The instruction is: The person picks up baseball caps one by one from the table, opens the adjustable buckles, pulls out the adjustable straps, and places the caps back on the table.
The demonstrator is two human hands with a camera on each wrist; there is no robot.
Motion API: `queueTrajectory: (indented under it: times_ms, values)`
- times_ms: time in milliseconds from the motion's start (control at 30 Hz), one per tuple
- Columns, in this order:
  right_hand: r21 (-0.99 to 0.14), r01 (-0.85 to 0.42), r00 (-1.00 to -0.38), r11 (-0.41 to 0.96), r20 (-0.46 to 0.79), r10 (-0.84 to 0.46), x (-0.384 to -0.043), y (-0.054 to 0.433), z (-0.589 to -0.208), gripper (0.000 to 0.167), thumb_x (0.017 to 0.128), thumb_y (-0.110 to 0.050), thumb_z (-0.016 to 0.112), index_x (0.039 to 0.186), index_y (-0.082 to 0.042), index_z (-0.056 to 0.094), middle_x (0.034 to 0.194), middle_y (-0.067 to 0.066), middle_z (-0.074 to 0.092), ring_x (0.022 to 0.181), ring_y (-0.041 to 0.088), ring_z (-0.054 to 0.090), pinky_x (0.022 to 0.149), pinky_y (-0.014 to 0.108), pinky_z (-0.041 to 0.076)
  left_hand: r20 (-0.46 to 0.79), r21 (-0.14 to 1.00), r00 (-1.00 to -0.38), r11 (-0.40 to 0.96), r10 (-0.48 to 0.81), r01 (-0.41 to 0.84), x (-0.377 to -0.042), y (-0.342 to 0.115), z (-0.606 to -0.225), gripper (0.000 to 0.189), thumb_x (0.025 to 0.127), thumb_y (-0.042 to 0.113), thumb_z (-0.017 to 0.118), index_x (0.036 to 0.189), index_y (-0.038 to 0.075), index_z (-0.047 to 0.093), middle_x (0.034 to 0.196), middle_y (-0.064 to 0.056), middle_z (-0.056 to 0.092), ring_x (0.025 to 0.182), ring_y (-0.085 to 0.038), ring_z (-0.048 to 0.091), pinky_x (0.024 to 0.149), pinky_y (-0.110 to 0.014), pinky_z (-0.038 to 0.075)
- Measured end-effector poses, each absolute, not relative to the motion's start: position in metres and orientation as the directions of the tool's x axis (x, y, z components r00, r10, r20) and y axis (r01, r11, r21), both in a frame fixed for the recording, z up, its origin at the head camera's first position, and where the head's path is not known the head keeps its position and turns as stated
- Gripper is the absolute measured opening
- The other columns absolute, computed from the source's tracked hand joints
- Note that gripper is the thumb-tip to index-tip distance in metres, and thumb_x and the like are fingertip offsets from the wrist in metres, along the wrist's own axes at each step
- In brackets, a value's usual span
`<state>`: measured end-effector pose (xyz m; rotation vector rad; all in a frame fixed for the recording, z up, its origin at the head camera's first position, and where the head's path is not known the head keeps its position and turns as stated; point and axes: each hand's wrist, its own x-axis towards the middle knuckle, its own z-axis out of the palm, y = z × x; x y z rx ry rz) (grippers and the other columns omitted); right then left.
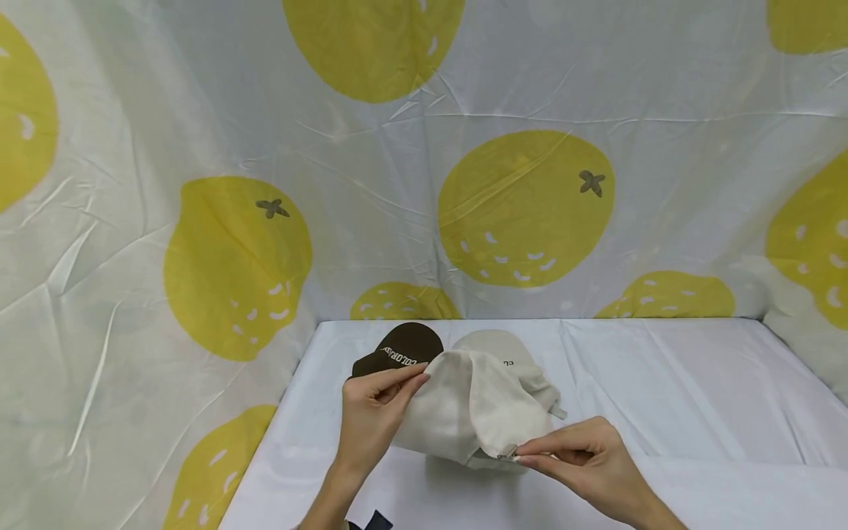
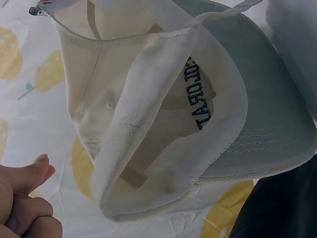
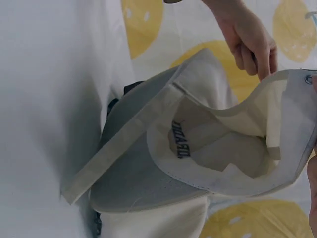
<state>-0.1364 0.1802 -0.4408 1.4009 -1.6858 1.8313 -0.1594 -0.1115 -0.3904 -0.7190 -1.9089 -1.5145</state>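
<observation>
My right hand [image 1: 583,464] pinches a cream baseball cap [image 1: 450,412] at its back edge beside a small metal buckle [image 1: 507,451]. The cap's inside faces the wrist cameras, with reversed dark lettering [image 2: 195,94] showing through the crown. In the left wrist view its brim [image 2: 267,114] lies to the right. A loose strap [image 3: 124,144] hangs across the opening in the right wrist view. My left hand [image 1: 377,419] is by the cap's left edge, fingers bent and thumb beside the index finger; the left wrist view shows a gap between its fingertips and the cap.
Behind the held cap, a dark brown cap [image 1: 411,344] with white lettering and another cream cap [image 1: 493,346] rest on the white-covered table [image 1: 662,390]. A lemon-print cloth [image 1: 371,184] stands around the back and sides.
</observation>
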Motion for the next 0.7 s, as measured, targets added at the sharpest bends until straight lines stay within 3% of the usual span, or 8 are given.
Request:
queueTrajectory:
  times_ms: [67, 200, 367, 567, 700]
  values:
    - [-0.601, -0.753, -0.487, -0.269, 0.783, -0.386, -0.135, 0.18, -0.441, 0.045, 0.07, 0.031, 0.073, 0.104, 0.002, 0.079, 0.073, 0.009, 0.075, 0.042, 0.005, 0.026, 0.041, 0.011, 0.031, 0.712, 0.679, -0.699, 0.19, 0.068, 0.709, -0.161, -0.111, -0.391, 0.016, 0.082, -0.012, 0.08, 0.097, -0.009, 0.079, 0.085, -0.019, 0.079, 0.058, 0.006, 0.056, 0.055, -0.009, 0.047]
    - [-0.56, -0.783, -0.45, -0.273, 0.811, -0.374, -0.133, 0.177, -0.441, 0.044, 0.069, 0.028, 0.076, 0.103, 0.0, 0.079, 0.077, 0.009, 0.077, 0.042, 0.004, 0.025, 0.04, 0.009, 0.028, 0.649, 0.735, -0.755, 0.18, 0.097, 0.654, -0.164, -0.108, -0.39, 0.016, 0.085, -0.005, 0.08, 0.101, -0.007, 0.08, 0.088, -0.018, 0.08, 0.055, 0.003, 0.048, 0.055, -0.01, 0.045]
    - [-0.519, -0.797, -0.402, -0.308, 0.837, -0.371, -0.133, 0.171, -0.44, 0.043, 0.069, 0.027, 0.077, 0.103, 0.002, 0.079, 0.072, 0.01, 0.075, 0.043, 0.003, 0.025, 0.041, 0.009, 0.03, 0.577, 0.79, -0.807, 0.167, 0.122, 0.59, -0.164, -0.105, -0.395, 0.015, 0.086, -0.002, 0.08, 0.101, -0.001, 0.081, 0.092, -0.016, 0.08, 0.065, 0.001, 0.061, 0.06, -0.011, 0.051]
    - [-0.52, -0.8, -0.402, -0.299, 0.835, -0.375, -0.131, 0.169, -0.441, 0.042, 0.07, 0.026, 0.077, 0.103, 0.002, 0.079, 0.062, 0.006, 0.067, 0.042, 0.002, 0.025, 0.041, 0.008, 0.029, 0.603, 0.763, -0.768, 0.124, 0.217, 0.634, -0.165, -0.1, -0.406, 0.011, 0.087, -0.003, 0.079, 0.098, -0.003, 0.081, 0.09, -0.016, 0.08, 0.08, -0.004, 0.073, 0.066, -0.02, 0.058]
    - [-0.533, -0.797, -0.418, -0.283, 0.826, -0.378, -0.13, 0.171, -0.442, 0.042, 0.069, 0.026, 0.078, 0.103, 0.001, 0.079, 0.057, 0.003, 0.062, 0.042, 0.003, 0.025, 0.041, 0.008, 0.028, 0.616, 0.756, -0.753, 0.097, 0.232, 0.648, -0.165, -0.099, -0.408, 0.011, 0.088, 0.0, 0.079, 0.098, -0.004, 0.081, 0.087, -0.016, 0.079, 0.077, -0.003, 0.07, 0.062, -0.02, 0.056]
